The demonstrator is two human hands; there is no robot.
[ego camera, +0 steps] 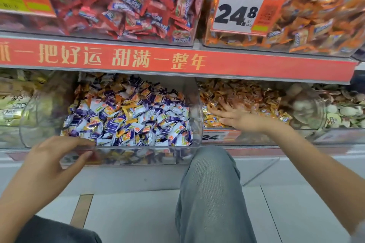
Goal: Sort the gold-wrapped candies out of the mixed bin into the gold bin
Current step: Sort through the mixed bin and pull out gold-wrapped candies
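Note:
The mixed bin (138, 154), a clear plastic tub on the lower shelf, holds mostly white and purple candies (126, 122) with a few gold-wrapped ones (129, 110) among them. To its right is the gold bin (223, 134), full of gold and orange candies (246, 94). My left hand (57, 156) grips the front left rim of the mixed bin, thumb outside and fingers over the edge. My right hand (235, 115) lies inside the gold bin with fingers spread flat over the candies, holding nothing I can see.
The upper shelf carries a bin of red candies (126, 2) and a bin of orange candies (308, 21) with a 24.8 price tag (243, 10). More bins flank left (17, 104) and right (335, 108). My knee in grey trousers (209, 183) rises just before the shelf.

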